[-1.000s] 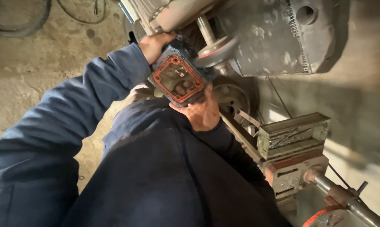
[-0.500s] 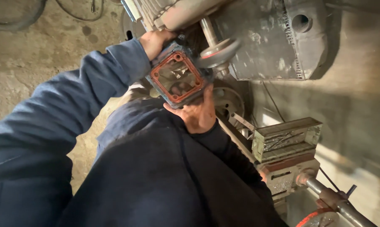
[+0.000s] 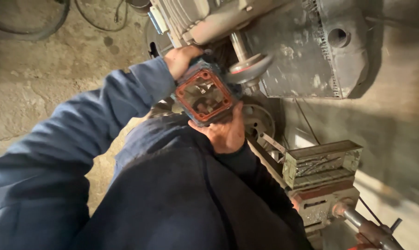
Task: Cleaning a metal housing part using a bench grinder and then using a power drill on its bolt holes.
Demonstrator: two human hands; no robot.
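A small blue housing point(image 3: 204, 96) with an orange-red gasket around its square open face sits between my hands, metal parts showing inside. My left hand point(image 3: 181, 60) grips its upper left side, next to the finned grey motor point(image 3: 205, 18). My right hand point(image 3: 224, 133) holds it from below, fingers against the lower right edge. The housing lies just left of a steel shaft with a round flange point(image 3: 249, 68) that sticks out of the motor.
A large grey cast casing point(image 3: 311, 51) lies at the top right. A round pulley wheel point(image 3: 258, 121) sits beneath the housing. A grey and red vise-like block point(image 3: 323, 176) with a steel handle point(image 3: 364, 227) stands at the lower right. Cables point(image 3: 98, 18) lie on the concrete floor.
Both hands keep their hold on the blue housing. Its open face has turned slightly, and the view has shifted a little.
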